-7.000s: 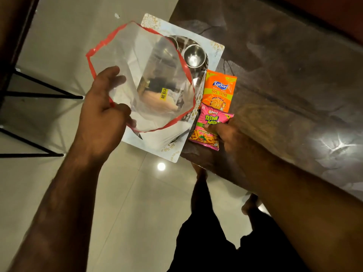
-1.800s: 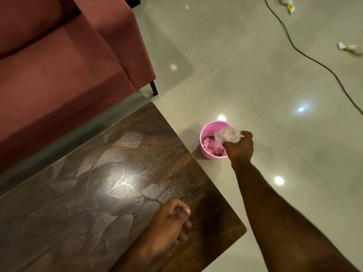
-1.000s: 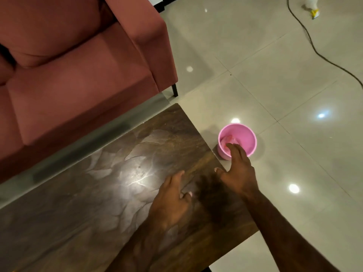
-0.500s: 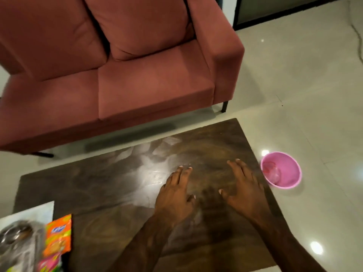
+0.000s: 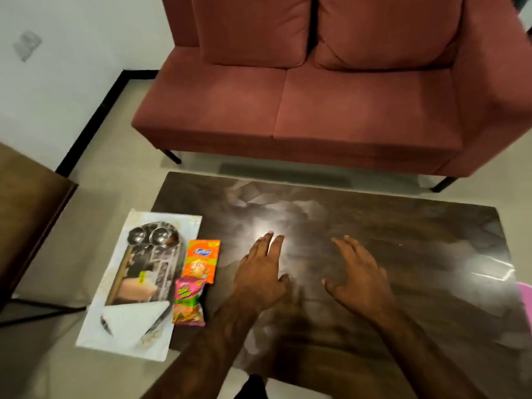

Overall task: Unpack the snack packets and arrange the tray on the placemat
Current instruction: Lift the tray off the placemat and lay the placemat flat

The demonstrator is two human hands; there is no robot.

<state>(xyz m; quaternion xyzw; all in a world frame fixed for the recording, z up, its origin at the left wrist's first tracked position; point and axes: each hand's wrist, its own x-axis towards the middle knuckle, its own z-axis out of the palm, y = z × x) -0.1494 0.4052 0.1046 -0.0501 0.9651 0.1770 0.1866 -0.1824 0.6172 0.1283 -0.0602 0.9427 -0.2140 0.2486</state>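
At nine o'clock the tray (image 5: pixel 149 272) sits on the placemat (image 5: pixel 129 338), with the orange packet (image 5: pixel 201 262) and pink packet (image 5: pixel 188 300) just beside it. Our left hand (image 5: pixel 262 272) and right hand (image 5: pixel 357 275) are back, spread flat and empty on the table (image 5: pixel 417 240), the wrapper dropped in the pink bin (image 5: pixel 527 298) at three o'clock. We judge the packets come next.

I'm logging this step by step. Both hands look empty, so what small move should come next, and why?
Probably move the left hand to the orange packet and lift it. That hand and the right hand lie flat and empty on the table; the left is nearer. That packet and the pink packet lie beside the placemat holding the tray.
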